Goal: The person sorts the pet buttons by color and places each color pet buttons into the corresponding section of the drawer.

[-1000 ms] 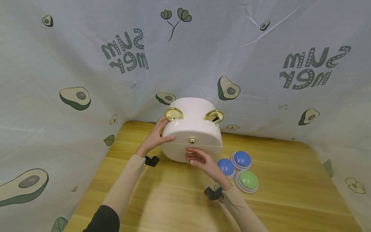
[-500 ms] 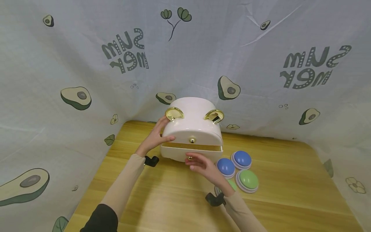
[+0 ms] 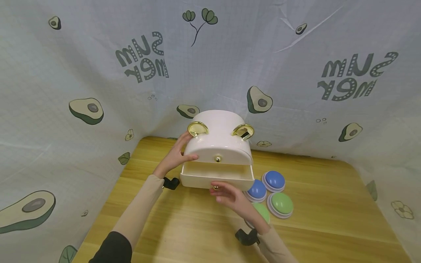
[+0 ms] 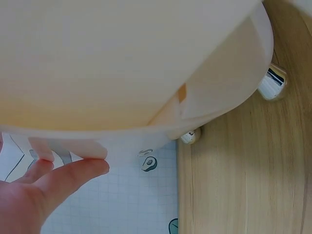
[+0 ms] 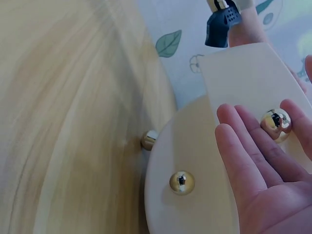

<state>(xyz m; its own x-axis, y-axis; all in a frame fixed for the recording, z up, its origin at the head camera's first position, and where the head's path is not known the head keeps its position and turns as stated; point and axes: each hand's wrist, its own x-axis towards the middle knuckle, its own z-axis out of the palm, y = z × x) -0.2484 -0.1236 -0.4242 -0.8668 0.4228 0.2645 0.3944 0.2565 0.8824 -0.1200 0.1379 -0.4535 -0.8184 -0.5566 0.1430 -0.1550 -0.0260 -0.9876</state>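
Note:
A white rounded tabletop drawer box (image 3: pixel 218 128) with gold ear shapes stands at the table's back. Its middle drawer (image 3: pixel 200 180) is pulled partway out, and the inside shows bare. Above it the top drawer, with a gold knob (image 3: pixel 217 158), stays closed. My right hand (image 3: pixel 231 197) pinches the pulled drawer's gold knob (image 5: pixel 276 124) between its fingers. Below that, a lower drawer's knob (image 5: pixel 182 183) shows in the right wrist view. My left hand (image 3: pixel 175 157) rests against the box's left side, fingers fairly straight along it and thumb on the front. In the left wrist view its fingertips touch the white wall (image 4: pixel 122 146).
Several dome-topped push buttons lie right of the box, among them a blue one (image 3: pixel 275 180) and a green one (image 3: pixel 281 204). My right forearm passes over another green button (image 3: pixel 262 212). A printed cloth (image 3: pixel 217 69) hangs behind the wooden table (image 3: pixel 315 193).
The middle drawer was closed a second ago and has slid out toward me, my right hand moving back with its knob. My left hand has stayed on the box's side.

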